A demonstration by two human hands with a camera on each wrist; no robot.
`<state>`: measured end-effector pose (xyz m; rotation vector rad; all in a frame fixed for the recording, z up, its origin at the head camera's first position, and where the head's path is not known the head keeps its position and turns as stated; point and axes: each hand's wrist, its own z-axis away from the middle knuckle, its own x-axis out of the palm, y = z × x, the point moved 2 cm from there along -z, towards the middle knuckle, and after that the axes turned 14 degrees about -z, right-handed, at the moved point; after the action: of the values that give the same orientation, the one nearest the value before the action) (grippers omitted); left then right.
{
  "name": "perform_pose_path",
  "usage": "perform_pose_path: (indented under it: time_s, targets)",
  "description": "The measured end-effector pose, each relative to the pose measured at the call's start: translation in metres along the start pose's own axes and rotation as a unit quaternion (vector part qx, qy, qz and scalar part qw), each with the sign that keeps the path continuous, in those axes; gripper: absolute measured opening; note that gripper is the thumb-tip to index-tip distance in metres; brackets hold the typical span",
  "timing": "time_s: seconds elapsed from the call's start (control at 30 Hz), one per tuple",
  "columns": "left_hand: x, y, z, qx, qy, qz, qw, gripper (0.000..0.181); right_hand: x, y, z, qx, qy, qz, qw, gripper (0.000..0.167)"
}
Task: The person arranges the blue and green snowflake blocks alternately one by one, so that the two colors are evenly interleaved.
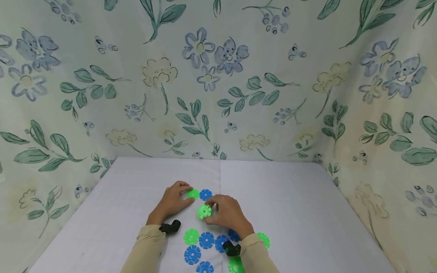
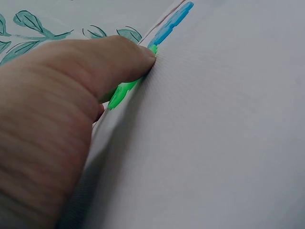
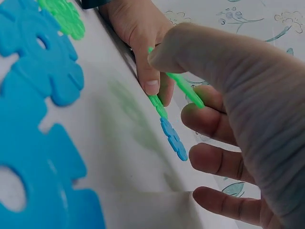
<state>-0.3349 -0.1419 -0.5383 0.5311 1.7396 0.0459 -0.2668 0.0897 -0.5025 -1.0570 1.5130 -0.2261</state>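
My left hand (image 1: 175, 199) rests on the white table, its thumb and forefinger gripping the edges of a flat green notched disc (image 1: 193, 194). Directly right of that disc lies a blue notched disc (image 1: 205, 195), edge to edge or nearly so. Between the thumb and forefinger of my right hand (image 1: 227, 210) is a second green notched disc (image 1: 204, 211), pinched and tilted above the table, nearer to me than the pair. The right wrist view shows this pinched disc (image 3: 186, 89) edge-on, with the other fingers of that hand loosely spread.
Several more discs lie on the near side of the table, among them a green one (image 1: 191, 237) and blue ones (image 1: 206, 240). My right forearm partly covers some of them. A flowered cloth (image 1: 218, 94) hangs behind the table and at its sides.
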Motion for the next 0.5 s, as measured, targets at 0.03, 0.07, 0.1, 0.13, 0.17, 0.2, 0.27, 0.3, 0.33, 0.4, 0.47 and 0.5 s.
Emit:
perform_pose_path:
  time_s: [0.03,0.07,0.1,0.13,0.17,0.2,0.27,0.3,0.33,0.4,0.47,0.5]
  targets:
    - [0.0,0.0,0.0,-0.003,0.001,0.001,1.0,0.045,-0.001,-0.001,-0.001,-0.004,0.003,-0.002,1.0,0.04]
    - [0.0,-0.001,0.0,-0.005,0.001,0.002,1.0,0.045,-0.002,-0.002,-0.001,-0.005,0.005,-0.003,1.0,0.04]
    - [0.0,-0.001,0.0,-0.008,0.0,0.003,1.0,0.045,-0.003,-0.002,-0.002,-0.005,0.007,-0.007,0.9999,0.04]
    - [0.001,-0.001,-0.001,-0.008,-0.003,0.003,1.0,0.045,-0.004,-0.002,-0.002,-0.003,0.01,-0.008,0.9999,0.039]
    - [0.001,-0.001,-0.001,-0.009,-0.005,0.004,0.9999,0.045,-0.005,-0.001,-0.003,0.0,0.014,-0.009,0.9999,0.039]
    - [0.002,-0.001,-0.001,-0.009,-0.007,0.005,0.9999,0.046,-0.007,-0.001,-0.003,0.004,0.017,-0.008,0.9998,0.039]
    - [0.002,-0.001,-0.001,-0.011,-0.01,0.005,0.9999,0.046,-0.01,0.002,-0.004,0.016,0.024,-0.009,0.9996,0.038]
    - [0.002,0.0,-0.001,-0.012,-0.009,0.006,0.9999,0.045,-0.012,0.004,-0.004,0.021,0.027,-0.009,0.9994,0.038]
    - [0.002,0.0,-0.001,-0.012,-0.007,0.006,0.9999,0.045,-0.014,0.005,-0.005,0.027,0.03,-0.006,0.9992,0.038]
    - [0.002,0.0,-0.001,-0.014,-0.004,0.003,0.9999,0.044,-0.019,0.009,-0.006,0.034,0.034,-0.004,0.9988,0.039]
    - [0.002,0.001,-0.001,-0.013,-0.003,0.0,0.9999,0.044,-0.023,0.013,-0.009,0.044,0.041,0.002,0.9982,0.039]
    - [0.002,0.001,-0.001,-0.012,-0.002,0.0,0.9999,0.044,-0.026,0.014,-0.01,0.046,0.044,0.007,0.9979,0.039]
